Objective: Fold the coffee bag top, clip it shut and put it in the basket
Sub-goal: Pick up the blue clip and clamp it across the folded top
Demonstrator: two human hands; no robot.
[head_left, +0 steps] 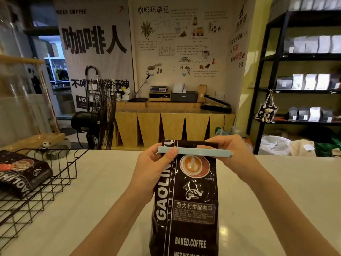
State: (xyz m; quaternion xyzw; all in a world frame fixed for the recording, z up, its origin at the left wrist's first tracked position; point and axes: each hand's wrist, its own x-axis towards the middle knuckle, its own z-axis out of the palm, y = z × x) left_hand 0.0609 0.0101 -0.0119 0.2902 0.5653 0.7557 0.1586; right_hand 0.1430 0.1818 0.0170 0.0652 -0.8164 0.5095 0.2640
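Your glossy, crinkled dark foil coffee bag (186, 196), smooth matt pale-blue plastic clip (195, 151) across its top, thin black wire basket (46, 178) at your left edge, smooth matt off-white counter (276, 191).

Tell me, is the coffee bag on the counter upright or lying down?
Upright. The coffee bag stands on the counter, the clip across its top, held by the left hand and right hand.

Head camera looks forward and down, close over counter (96, 191).
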